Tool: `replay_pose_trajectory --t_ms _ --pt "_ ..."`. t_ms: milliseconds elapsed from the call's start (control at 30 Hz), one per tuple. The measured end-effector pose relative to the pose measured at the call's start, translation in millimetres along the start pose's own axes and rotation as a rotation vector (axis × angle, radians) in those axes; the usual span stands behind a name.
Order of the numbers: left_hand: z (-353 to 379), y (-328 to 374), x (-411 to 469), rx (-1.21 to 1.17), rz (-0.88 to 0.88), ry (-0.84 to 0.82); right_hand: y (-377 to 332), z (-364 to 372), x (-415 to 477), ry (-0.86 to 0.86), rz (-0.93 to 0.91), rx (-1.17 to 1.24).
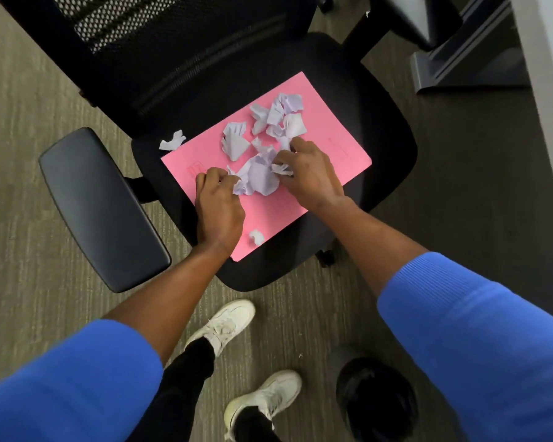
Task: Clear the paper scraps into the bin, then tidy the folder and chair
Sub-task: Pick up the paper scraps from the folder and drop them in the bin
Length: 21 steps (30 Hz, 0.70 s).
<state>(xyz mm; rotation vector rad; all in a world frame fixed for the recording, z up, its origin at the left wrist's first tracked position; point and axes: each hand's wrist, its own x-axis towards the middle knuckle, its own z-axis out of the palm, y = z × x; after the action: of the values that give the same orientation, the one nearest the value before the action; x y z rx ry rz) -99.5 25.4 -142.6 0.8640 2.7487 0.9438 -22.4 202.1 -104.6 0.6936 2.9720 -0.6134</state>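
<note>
Bright blue ribbed sleeves [479,339], pushed up past both forearms, bare below. Black trousers [186,374], narrow at the ankle. White lace-up trainers [224,327], low-cut, slightly scuffed, pale soles. Bare hands [219,212], no rings or watch visible.

Office corner, seen from above

Grey-brown striped carpet [29,193] covers the floor; at the upper right a grey metal desk foot [454,71] stands on it, beside a pale panel edge [546,59] under even, soft light.
</note>
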Motion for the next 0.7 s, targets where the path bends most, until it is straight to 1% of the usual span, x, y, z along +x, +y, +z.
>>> replay_pose_trajectory --t_ms 200,333,533,700 --pt "-14.6 16.7 0.4 0.02 -0.052 -0.005 -0.6 -19.7 -16.5 0.166 0.082 0.043" --pt "-26.1 31.2 3.5 0.024 -0.097 0.004 -2.7 -33.2 -27.3 0.229 0.15 0.105" --pt "-40.2 46.5 -8.5 0.028 -0.06 0.018 0.1 -39.8 -59.6 0.343 0.32 0.179" --pt "-41.9 62.8 -52.5 -0.04 0.013 -0.033 4.0 -35.1 -123.8 0.404 0.487 0.248"
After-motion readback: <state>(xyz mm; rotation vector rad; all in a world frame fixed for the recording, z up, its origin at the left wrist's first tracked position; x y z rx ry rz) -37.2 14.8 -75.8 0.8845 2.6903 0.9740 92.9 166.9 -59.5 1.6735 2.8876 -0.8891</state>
